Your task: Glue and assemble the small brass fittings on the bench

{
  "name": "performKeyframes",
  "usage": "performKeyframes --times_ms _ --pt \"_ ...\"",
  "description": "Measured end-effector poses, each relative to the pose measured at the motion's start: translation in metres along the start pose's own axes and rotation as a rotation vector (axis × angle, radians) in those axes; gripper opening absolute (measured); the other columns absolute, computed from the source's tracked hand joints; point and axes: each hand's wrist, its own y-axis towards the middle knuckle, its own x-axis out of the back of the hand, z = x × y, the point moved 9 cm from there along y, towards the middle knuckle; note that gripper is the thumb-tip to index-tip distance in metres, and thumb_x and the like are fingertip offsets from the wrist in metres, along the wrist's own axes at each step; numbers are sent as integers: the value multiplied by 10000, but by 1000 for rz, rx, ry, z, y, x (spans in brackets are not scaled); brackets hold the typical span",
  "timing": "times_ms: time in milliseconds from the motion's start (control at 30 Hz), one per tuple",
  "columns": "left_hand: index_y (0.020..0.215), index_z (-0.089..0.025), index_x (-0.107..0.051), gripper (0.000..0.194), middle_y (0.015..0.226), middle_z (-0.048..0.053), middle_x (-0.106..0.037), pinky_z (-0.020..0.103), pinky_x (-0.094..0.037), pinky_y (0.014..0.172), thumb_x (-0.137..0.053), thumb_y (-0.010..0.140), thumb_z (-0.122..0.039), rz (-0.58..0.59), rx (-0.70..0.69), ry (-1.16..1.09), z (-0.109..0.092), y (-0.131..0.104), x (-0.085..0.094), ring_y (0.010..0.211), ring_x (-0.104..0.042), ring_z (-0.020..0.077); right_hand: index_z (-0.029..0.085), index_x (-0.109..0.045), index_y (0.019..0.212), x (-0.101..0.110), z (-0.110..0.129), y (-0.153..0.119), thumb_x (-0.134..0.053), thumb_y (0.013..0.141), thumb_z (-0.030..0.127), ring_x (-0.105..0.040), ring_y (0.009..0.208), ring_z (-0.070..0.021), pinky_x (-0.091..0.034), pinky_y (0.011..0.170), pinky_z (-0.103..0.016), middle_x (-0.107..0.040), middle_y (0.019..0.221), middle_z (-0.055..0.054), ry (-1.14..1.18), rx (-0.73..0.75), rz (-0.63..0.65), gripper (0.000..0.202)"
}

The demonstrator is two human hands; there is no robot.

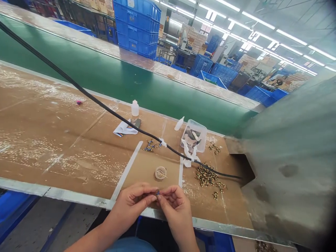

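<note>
At the table's front edge, my left hand [137, 199] and my right hand [174, 201] meet fingertip to fingertip. Pinched between them is a tiny part with a blue end [158, 193]; most of it is hidden by the fingers. Just beyond the hands stands a small round clear cup [160, 173] with a thin pale stick in it. Farther off lies a small group of blue-and-brass parts [150, 145]. To the right is a large heap of small brass-and-dark parts [207, 175], with a few loose ones near it.
A black cable [105, 105] crosses above the cardboard-covered table [86, 150]. Toward the back are a white bottle [134, 108], a dropper bottle [179, 123], a folded cloth [126, 128] and a clear plastic box [196, 126]. Behind runs a green conveyor belt [136, 80]; a metal panel [291, 168] stands right.
</note>
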Motion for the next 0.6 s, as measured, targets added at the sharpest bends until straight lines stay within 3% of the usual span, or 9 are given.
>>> performKeyframes --times_ms 233,367,600 --pt "831 -200 -761 111 821 46 -679 228 -540 724 -685 753 -222 2 97 -133 7 4 -4 804 -656 178 190 -604 818 -6 9 -7 -624 840 247 -665 745 -162 -534 672 -247 -683 798 -32 -285 131 -20 64" --pt "805 -200 -747 87 890 44 -712 235 -540 797 -689 748 -230 -42 117 -163 15 4 1 874 -663 185 202 -646 910 -5 16 -8 -584 870 254 -669 787 -171 -539 701 -258 -691 857 -38 -374 188 10 90" --pt "893 -193 -723 220 856 37 -752 275 -562 776 -701 737 -346 -163 198 -53 33 14 26 794 -696 198 211 -667 946 27 43 7 -608 860 291 -604 836 -196 -485 759 -320 -652 903 -47 -714 411 -240 131"
